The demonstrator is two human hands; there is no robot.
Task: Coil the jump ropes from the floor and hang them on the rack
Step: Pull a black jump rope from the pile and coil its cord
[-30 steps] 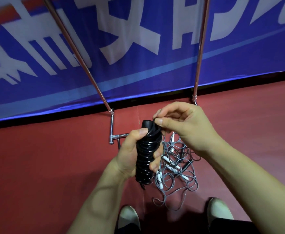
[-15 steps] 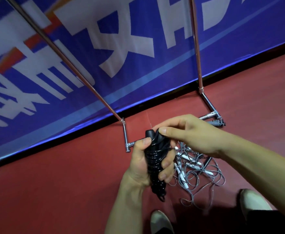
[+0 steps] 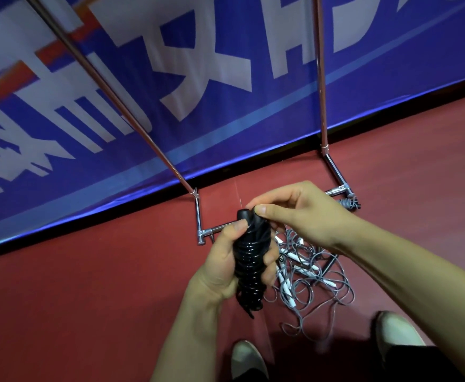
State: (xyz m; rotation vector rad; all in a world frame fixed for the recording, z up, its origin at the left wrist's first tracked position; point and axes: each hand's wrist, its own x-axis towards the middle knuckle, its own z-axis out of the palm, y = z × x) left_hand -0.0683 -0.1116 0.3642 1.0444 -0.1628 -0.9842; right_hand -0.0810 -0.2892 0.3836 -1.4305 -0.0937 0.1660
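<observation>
Red floor (image 3: pixel 87 299) met blue banner (image 3: pixel 225 119) along far edge; rack (image 3: pixel 197 216) stood there. Left hand (image 3: pixel 220 266) fingers clamped coiled black rope (image 3: pixel 250 260); right hand (image 3: pixel 303 213) pinched its top.

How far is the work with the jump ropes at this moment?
Nearly done: the black rope is wound into a tight bundle, held in the left hand. In hand: the right hand pinches the cord at the bundle's top, seemingly securing the end. Left: hanging it on the rack, whose visible poles carry nothing, and coiling the grey ropes tangled on the floor.
</observation>
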